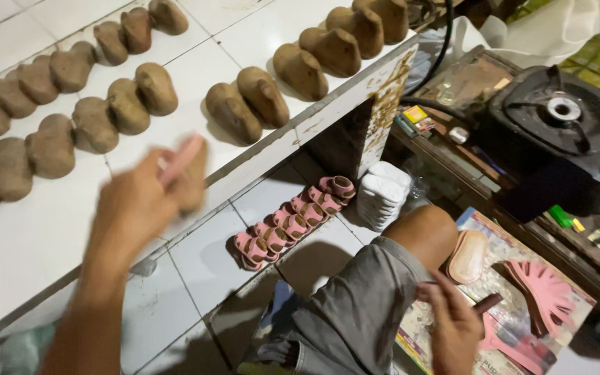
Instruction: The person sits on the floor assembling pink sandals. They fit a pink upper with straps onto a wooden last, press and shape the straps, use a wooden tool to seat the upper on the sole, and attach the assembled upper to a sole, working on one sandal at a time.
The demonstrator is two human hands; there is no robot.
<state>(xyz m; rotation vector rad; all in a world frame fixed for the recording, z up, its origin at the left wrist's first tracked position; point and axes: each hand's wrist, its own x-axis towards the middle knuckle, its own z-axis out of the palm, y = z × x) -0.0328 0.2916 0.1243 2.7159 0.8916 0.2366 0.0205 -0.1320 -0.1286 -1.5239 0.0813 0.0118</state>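
Spanning the top left: white tiled ledge carrying rows of brown shoe lasts. Left hand, blurred, is closed around one brown last with pink upper, over ledge edge. Right hand, beside knee, pinches a small dark tool. Pink sandal uppers lined up on floor below.

Shoe lasts sit in rows on the worktop, left of frame. Left hand holds one last over the worktop's front edge. Below on the floor: a row of small sandals, stacked soles right of them. Stove far right. Right hand by the knee, above fanned straps.
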